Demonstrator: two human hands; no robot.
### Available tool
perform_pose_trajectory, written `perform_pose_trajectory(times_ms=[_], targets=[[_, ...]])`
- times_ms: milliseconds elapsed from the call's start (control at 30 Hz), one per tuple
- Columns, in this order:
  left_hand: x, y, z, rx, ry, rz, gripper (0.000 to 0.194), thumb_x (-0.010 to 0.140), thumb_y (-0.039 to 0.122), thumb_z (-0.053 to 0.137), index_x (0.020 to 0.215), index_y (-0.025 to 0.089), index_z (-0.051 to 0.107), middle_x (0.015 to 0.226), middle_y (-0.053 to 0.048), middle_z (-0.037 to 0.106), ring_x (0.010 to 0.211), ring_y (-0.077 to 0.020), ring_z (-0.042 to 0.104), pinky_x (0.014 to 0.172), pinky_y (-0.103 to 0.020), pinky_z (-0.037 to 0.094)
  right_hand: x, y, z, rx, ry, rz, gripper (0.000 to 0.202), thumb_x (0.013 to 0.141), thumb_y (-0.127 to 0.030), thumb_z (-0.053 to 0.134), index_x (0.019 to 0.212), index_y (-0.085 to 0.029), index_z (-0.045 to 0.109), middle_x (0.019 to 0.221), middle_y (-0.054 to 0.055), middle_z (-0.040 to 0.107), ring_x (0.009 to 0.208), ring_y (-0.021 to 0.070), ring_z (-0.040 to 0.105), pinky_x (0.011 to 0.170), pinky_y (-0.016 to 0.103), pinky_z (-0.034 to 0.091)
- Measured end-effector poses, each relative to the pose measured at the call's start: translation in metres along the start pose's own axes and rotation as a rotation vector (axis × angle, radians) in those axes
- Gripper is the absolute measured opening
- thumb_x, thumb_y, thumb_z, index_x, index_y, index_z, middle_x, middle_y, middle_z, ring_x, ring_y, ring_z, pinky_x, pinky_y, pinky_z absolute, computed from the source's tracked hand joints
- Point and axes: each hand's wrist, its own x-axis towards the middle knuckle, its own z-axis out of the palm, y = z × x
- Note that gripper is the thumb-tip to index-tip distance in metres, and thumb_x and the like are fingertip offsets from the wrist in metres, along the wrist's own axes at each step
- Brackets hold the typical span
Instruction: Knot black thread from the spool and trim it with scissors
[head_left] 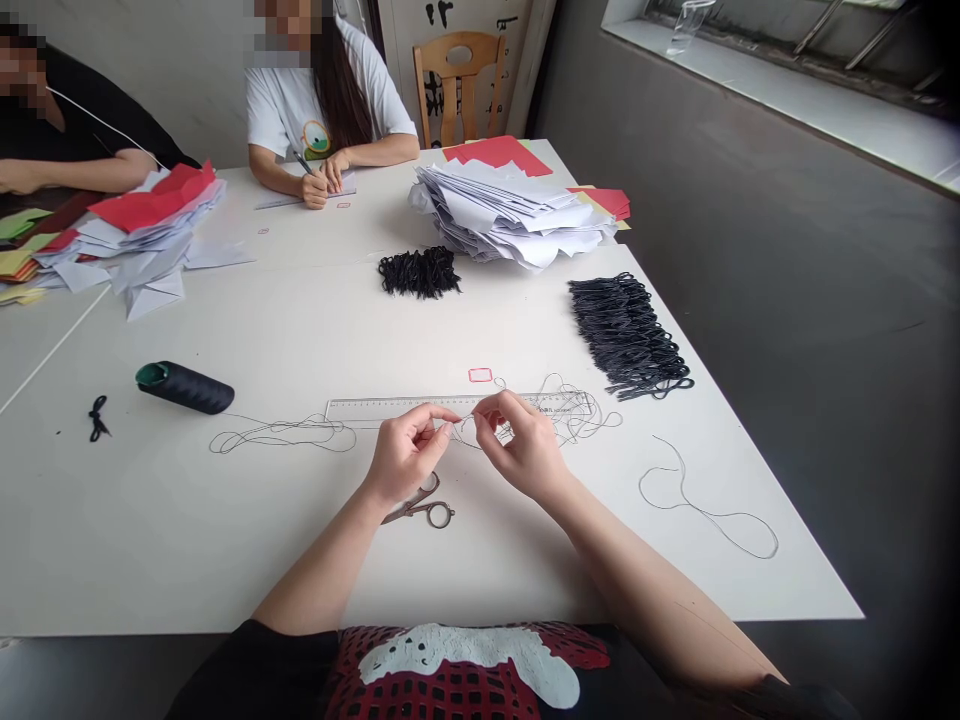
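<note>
My left hand (409, 447) and my right hand (519, 437) meet over the table, fingertips pinched close together. A thin dark thread (463, 422) runs between them. Beneath my hands lies a clear ruler (375, 408), partly covered by my fingers. Loose loops of thread (285, 432) trail left towards a black thread spool (187, 388), which rests on its side. A tangle of thread (574, 408) spreads over the ruler's right end. Metal scissors (431, 508) lie under my left wrist, their blades partly hidden.
Bundles of black looped cord (626, 335) and a smaller black bundle (418, 272) lie farther back. Paper stacks stand at the back (510, 215) and left (157, 235). A loose thread (705, 510) lies right. A person (330, 120) writes across the table; another sits left.
</note>
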Motion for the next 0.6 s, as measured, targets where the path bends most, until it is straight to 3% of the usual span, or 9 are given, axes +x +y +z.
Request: perform_pose_trajectory(times_ms=[100, 200, 267, 333, 400, 500, 600], targets=[[0.001, 0.001, 0.0, -0.045, 0.011, -0.02, 0.021, 0.087, 0.035, 0.059, 0.081, 0.018, 0.069, 0.052, 0.005, 0.033, 0.05, -0.0096, 0.029, 0.05, -0.025, 0.027, 0.001, -0.002, 0.0, 0.077, -0.015, 0.092, 0.01, 0.092, -0.022, 0.047, 0.087, -0.02, 0.055, 0.081, 0.004, 0.064, 0.069, 0.0139, 0.058, 0.063, 0.028, 0.048], [0.003, 0.003, -0.001, -0.146, 0.025, -0.043, 0.022, 0.087, 0.036, 0.061, 0.079, 0.018, 0.071, 0.054, 0.004, 0.038, 0.052, -0.01, 0.033, 0.052, -0.026, 0.031, 0.002, -0.006, 0.0, 0.36, -0.11, 0.278, 0.021, 0.095, -0.03, 0.045, 0.11, -0.023, 0.057, 0.115, 0.009, 0.064, 0.101, 0.0181, 0.062, 0.084, 0.034, 0.05], [0.004, 0.003, -0.002, -0.206, 0.033, -0.054, 0.022, 0.087, 0.036, 0.061, 0.08, 0.018, 0.072, 0.055, 0.003, 0.042, 0.052, -0.01, 0.034, 0.052, -0.026, 0.032, 0.003, -0.008, 0.001, 0.591, -0.23, 0.399, 0.032, 0.094, -0.036, 0.048, 0.124, -0.025, 0.05, 0.125, 0.009, 0.06, 0.114, 0.019, 0.058, 0.092, 0.036, 0.048], [0.005, 0.003, -0.004, -0.229, 0.039, -0.063, 0.023, 0.087, 0.037, 0.061, 0.082, 0.019, 0.073, 0.056, 0.002, 0.045, 0.05, -0.0096, 0.033, 0.05, -0.025, 0.03, 0.003, -0.009, 0.001, 0.696, -0.337, 0.485, 0.036, 0.092, -0.041, 0.051, 0.125, -0.024, 0.048, 0.107, 0.007, 0.065, 0.099, 0.0177, 0.062, 0.086, 0.035, 0.049], [0.005, 0.003, -0.006, -0.191, 0.071, -0.056, 0.024, 0.088, 0.038, 0.06, 0.084, 0.019, 0.073, 0.056, 0.002, 0.046, 0.05, -0.0096, 0.033, 0.05, -0.026, 0.03, 0.003, -0.009, 0.001, 0.632, -0.381, 0.537, 0.028, 0.09, -0.044, 0.054, 0.106, -0.021, 0.055, 0.079, 0.001, 0.06, 0.07, 0.0134, 0.056, 0.068, 0.03, 0.046], [0.005, 0.002, -0.009, -0.067, 0.142, -0.011, 0.025, 0.089, 0.039, 0.058, 0.087, 0.019, 0.074, 0.054, 0.003, 0.044, 0.051, -0.0099, 0.033, 0.051, -0.026, 0.03, 0.005, -0.011, -0.001, 0.463, -0.323, 0.558, 0.032, 0.088, -0.047, 0.056, 0.074, -0.019, 0.05, 0.062, -0.005, 0.042, 0.054, 0.0086, 0.036, 0.052, 0.025, 0.031], [0.005, 0.001, -0.013, 0.015, 0.199, 0.034, 0.025, 0.09, 0.038, 0.057, 0.088, 0.019, 0.073, 0.053, 0.004, 0.039, 0.05, -0.0096, 0.03, 0.05, -0.026, 0.027, 0.006, -0.012, -0.005, 0.445, -0.238, 0.561, 0.033, 0.088, -0.047, 0.056, 0.071, -0.019, 0.049, 0.057, -0.006, 0.034, 0.052, 0.0081, 0.028, 0.049, 0.024, 0.025]])
